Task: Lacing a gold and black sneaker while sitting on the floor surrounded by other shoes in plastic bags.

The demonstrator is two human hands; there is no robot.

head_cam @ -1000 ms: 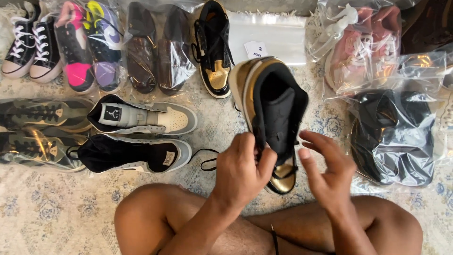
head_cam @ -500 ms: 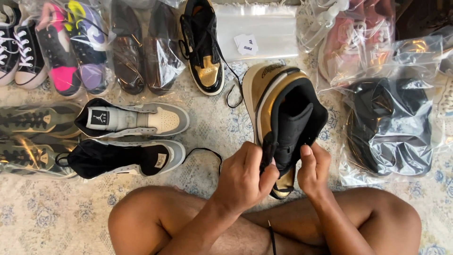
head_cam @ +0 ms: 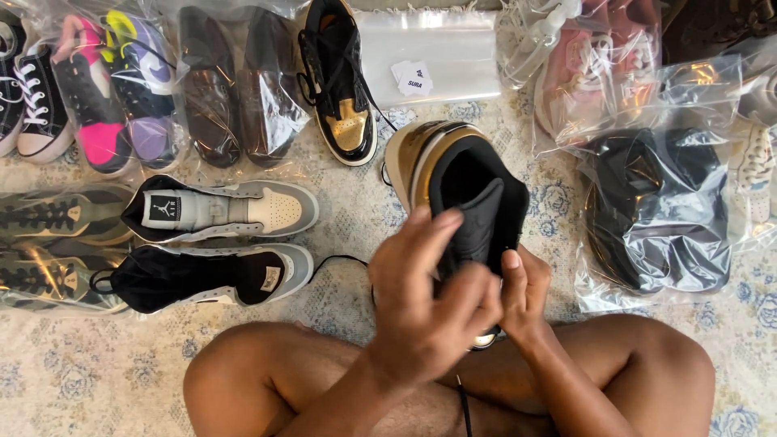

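Gold-and-black sneaker (head_cam: 453, 174) gripped by both hands, left (head_cam: 425, 311) and right (head_cam: 524, 295)

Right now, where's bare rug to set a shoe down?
Bare rug left of the left knee, below the grey sneakers. Small patch between those sneakers and the black-and-gold shoe in both hands. Top row and right side are crowded with bagged shoes.

You sit cross-legged on a home floor, on a pale floral rug (head_cam: 97, 380). Around you lie pairs of sneakers sealed in clear plastic bags (head_cam: 655, 210), loose high-tops (head_cam: 218, 206), and an empty bag (head_cam: 437, 57) awaiting packing.
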